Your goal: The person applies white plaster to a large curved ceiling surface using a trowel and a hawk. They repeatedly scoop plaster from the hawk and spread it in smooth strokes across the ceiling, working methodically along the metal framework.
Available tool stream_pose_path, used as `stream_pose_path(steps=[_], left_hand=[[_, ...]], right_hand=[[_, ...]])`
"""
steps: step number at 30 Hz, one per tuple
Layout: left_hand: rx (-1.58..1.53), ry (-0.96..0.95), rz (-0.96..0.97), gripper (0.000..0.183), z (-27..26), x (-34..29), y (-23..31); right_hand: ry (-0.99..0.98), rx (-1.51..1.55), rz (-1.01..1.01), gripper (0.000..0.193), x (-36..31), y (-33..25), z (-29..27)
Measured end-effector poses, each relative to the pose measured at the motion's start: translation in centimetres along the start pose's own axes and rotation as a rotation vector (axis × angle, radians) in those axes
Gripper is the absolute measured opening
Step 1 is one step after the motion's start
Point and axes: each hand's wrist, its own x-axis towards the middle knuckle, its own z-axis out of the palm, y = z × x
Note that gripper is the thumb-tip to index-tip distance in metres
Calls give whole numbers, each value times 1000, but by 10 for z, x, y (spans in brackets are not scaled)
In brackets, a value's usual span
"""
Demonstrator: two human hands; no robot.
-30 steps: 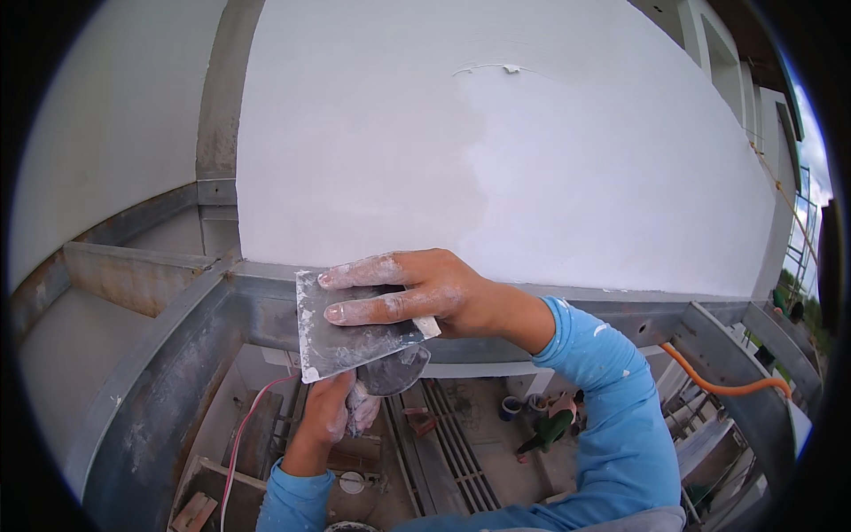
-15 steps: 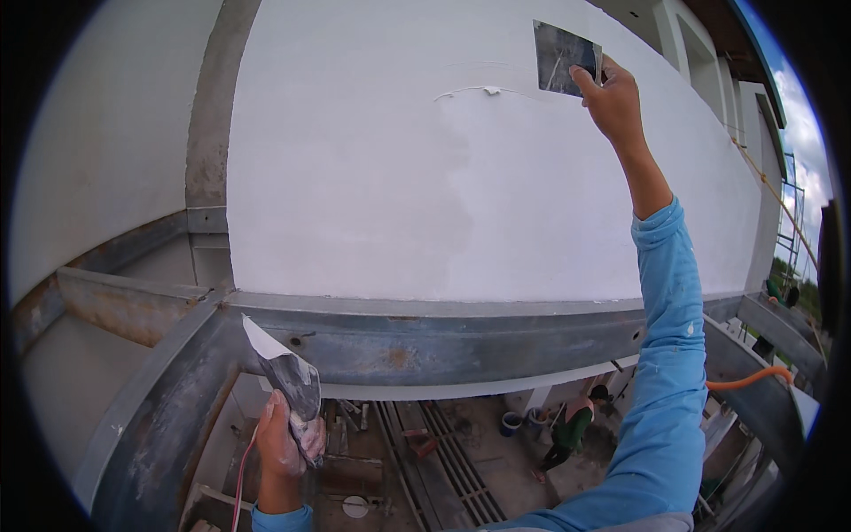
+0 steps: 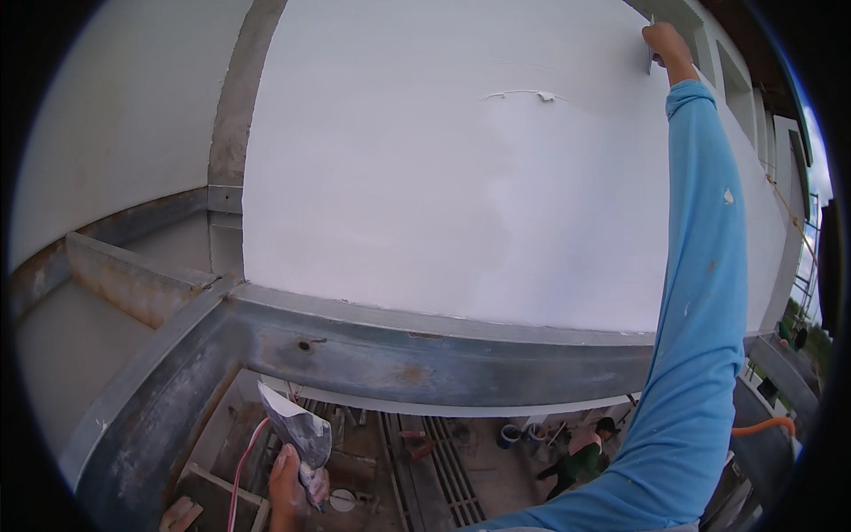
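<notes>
My right hand (image 3: 670, 43) is raised to the upper right of the white wall (image 3: 372, 195). Its fingers are closed on a flat metal putty blade (image 3: 649, 60), seen nearly edge-on at the wall; whether it touches cannot be made out. A thin ridge of putty with a small lump (image 3: 545, 97) stands out on the wall to the left of that hand. Low on the left, my left hand (image 3: 286, 486) grips a putty knife (image 3: 301, 434) by its smeared handle. White putty lies along the upper edge of its grey, wide blade.
A grey steel beam (image 3: 425, 363) runs beneath the wall and joins another beam (image 3: 168, 381) on the left. Far below, a person in green (image 3: 581, 463) bends near buckets (image 3: 509, 435) and long metal bars (image 3: 443, 470). An orange hose (image 3: 767, 427) crosses at right.
My right hand has moved up and right with the blade, which has turned from face-on to edge-on. The left hand sits lower in view with its putty knife. The whole view has shifted slightly.
</notes>
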Motion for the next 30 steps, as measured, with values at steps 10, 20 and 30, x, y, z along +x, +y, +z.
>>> stream_pose_path(steps=[10, 20, 30], left_hand=[[36, 13, -11, 43, -16, -1, -15], [48, -70, -1, 43, -10, -16, -6], [36, 2, -10, 43, -15, -34, -14]], right_hand=[[318, -10, -106, 29, -56, -135, 34], [290, 226, -437, 47, -191, -280, 28], [336, 374, -844, 23, -260, -247, -17]])
